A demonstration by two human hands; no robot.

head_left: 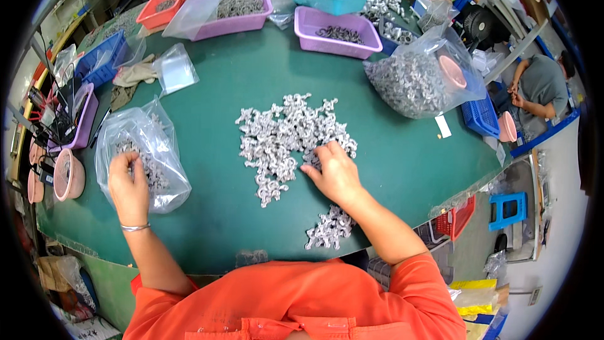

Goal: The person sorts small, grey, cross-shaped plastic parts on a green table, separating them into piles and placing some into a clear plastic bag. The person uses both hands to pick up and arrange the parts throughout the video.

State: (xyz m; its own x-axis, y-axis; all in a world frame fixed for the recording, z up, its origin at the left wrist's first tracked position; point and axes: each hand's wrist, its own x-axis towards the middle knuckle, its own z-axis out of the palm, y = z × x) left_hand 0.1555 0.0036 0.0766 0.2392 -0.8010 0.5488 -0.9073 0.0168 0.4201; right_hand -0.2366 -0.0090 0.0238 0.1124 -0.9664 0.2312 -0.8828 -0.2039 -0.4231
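Note:
Small silvery-grey curved metal parts form a loose pile (pixel 283 132) mid-table. My right hand (pixel 336 176) rests at the pile's near right edge, fingers curled down around a few parts; their tips are partly hidden. To the left lies a clear plastic bag (pixel 170 176), its mouth loose, with similar grey parts (pixel 153 173) inside. My left hand (pixel 130 186) is over the bag's left part, fingers bent and drawn together. Whatever they may hold is hidden. A smaller heap of the same parts (pixel 330 228) sits by the near table edge, beside my right forearm.
A large filled clear bag (pixel 412 82) with a pink bowl (pixel 452 71) in it stands right on the green table (pixel 220 88). Purple baskets (pixel 305 36), a turquoise basket (pixel 330 1) and a blue basket (pixel 104 56) line the back and left. Another person (pixel 544 91) sits at right.

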